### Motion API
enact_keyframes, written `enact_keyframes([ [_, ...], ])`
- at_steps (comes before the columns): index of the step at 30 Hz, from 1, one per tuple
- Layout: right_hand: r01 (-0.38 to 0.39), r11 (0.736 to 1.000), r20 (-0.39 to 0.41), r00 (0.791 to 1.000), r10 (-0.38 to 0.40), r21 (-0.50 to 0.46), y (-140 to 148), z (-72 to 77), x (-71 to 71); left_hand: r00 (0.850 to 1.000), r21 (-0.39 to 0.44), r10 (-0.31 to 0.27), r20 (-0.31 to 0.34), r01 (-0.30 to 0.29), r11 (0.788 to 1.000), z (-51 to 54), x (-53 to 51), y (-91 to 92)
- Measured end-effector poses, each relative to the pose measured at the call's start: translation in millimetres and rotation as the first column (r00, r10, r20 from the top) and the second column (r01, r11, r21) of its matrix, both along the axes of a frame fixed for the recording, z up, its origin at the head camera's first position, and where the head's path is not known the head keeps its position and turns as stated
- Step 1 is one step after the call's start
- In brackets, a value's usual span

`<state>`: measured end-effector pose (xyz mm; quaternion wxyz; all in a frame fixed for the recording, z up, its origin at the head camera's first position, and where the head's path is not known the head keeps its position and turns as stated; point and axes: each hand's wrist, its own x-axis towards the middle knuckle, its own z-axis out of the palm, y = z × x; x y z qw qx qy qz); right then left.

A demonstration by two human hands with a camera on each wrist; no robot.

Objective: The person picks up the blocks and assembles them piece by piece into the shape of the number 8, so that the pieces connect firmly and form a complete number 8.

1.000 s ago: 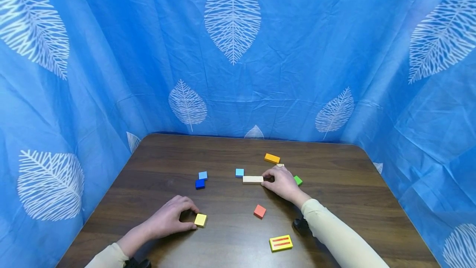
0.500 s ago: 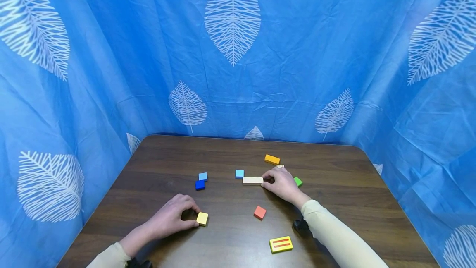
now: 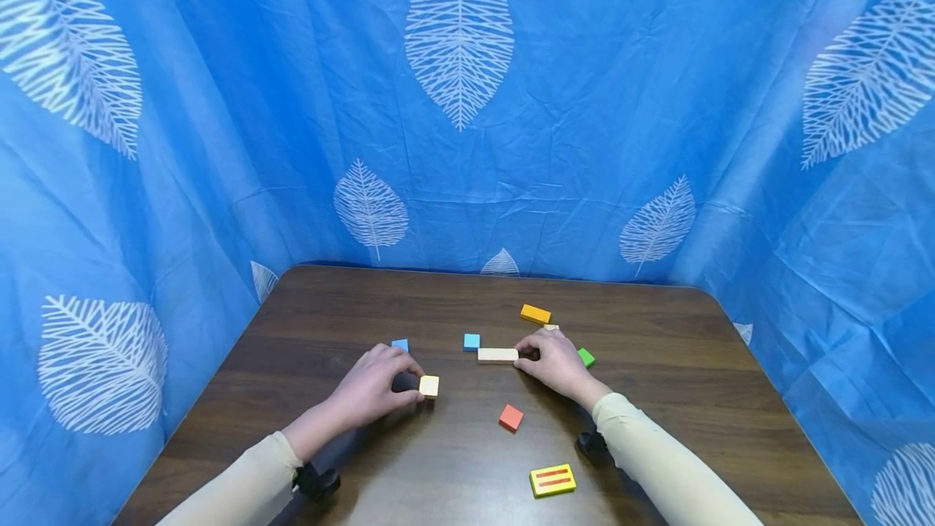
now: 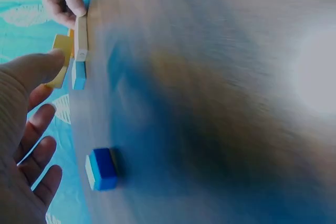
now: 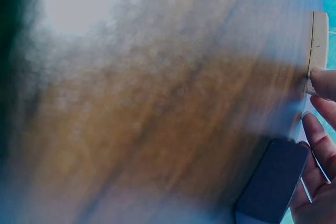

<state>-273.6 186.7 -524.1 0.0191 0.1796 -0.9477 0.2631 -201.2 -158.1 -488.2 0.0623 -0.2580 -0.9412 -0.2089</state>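
Observation:
My left hand (image 3: 376,384) pinches a small yellow block (image 3: 429,386) between thumb and fingers, above the table. In the left wrist view the thumb lies over this block (image 4: 64,43) and the other fingers are loosely bent. My right hand (image 3: 558,364) pinches the right end of a long pale wooden block (image 3: 497,355) lying on the table. Its thumb (image 5: 323,81) presses against the block's near face in the right wrist view. A light blue block (image 3: 471,342) sits just behind the pale block's left end.
Around the right hand lie an orange block (image 3: 536,314), a green block (image 3: 587,357) and a partly hidden pale piece (image 3: 551,327). A red block (image 3: 511,418) and a yellow red-striped block (image 3: 553,480) are nearer. Another blue block (image 3: 400,344) shows behind the left hand.
My left hand has lifted the yellow block and carried it forward and to the right, now covering the dark blue block in the head view. The right hand stays on the pale block.

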Motion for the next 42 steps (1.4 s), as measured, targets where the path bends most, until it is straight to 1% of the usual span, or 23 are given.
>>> enact_keyframes([
  [5,0.002,1.000,0.002,1.000,-0.002,0.004,0.6,-0.4,0.6,0.999,-0.012,0.038,0.015,-0.038,0.999,1.4,-19.5,20.8],
  [8,0.003,1.000,0.002,1.000,-0.003,0.001,0.5,-1.1,0.7,0.997,-0.020,0.054,0.049,-0.053,0.998,1.4,-29.5,32.0],
  [12,0.006,1.000,-0.003,1.000,-0.006,-0.005,-0.3,-0.4,0.7,0.993,-0.023,0.071,0.095,-0.069,0.997,1.1,-39.1,44.4],
  [15,0.009,1.000,-0.008,1.000,-0.009,-0.004,-1.1,-0.2,0.8,0.990,-0.025,0.080,0.115,-0.078,0.997,-0.5,-43.4,51.8],
  [20,0.013,1.000,-0.010,1.000,-0.013,0.001,-1.7,-0.3,1.2,0.990,-0.035,0.068,0.124,-0.065,0.997,-5.6,-47.4,61.0],
  [23,0.010,1.000,-0.012,1.000,-0.010,0.001,-1.5,-0.5,1.6,0.990,-0.043,0.059,0.128,-0.054,0.998,-9.4,-48.1,64.9],
  [27,0.007,1.000,-0.015,1.000,-0.007,0.002,-0.7,-1.3,1.4,0.988,-0.061,0.066,0.139,-0.058,0.996,-12.4,-47.7,69.2],
  [35,0.009,1.000,-0.012,1.000,-0.009,-0.002,-0.2,-2.3,0.2,0.986,-0.081,0.080,0.147,-0.069,0.994,-17.3,-47.0,72.0],
  [42,0.009,1.000,-0.012,1.000,-0.009,0.002,-0.3,-2.5,-0.1,0.986,-0.084,0.074,0.151,-0.062,0.995,-19.3,-46.8,72.7],
])
